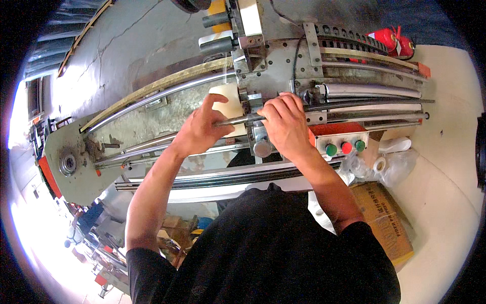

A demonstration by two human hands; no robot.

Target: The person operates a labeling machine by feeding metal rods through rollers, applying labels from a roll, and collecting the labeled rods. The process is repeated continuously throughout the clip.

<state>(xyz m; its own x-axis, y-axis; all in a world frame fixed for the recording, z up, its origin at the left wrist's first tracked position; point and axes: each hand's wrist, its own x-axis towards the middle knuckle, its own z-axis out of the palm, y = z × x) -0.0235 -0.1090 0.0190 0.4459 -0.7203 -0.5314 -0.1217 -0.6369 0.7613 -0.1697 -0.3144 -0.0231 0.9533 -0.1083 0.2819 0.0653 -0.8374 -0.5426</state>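
My right hand (283, 121) is closed over a long dark rod (364, 104), with its fingers wrapped round it beside the machine's metal carriage (280, 63). The rod runs across the bench-like machine and sticks out to the right. At the rod's left end, my left hand (199, 126) is held in a C shape, thumb and forefinger well apart. The rod's tip lies close to the left palm; whether it touches is hard to see. Behind the left hand is a pale cream sheet (229, 104). A round metal knob (262, 148) sits below the rod.
A red control box (336, 130) with green and red buttons is right of my right hand. Steel rails (167, 96) run along the machine to a grey end plate (63, 162). A cardboard box (382, 223), plastic bags (400, 167) and red fire extinguishers (387, 40) stand on the right.
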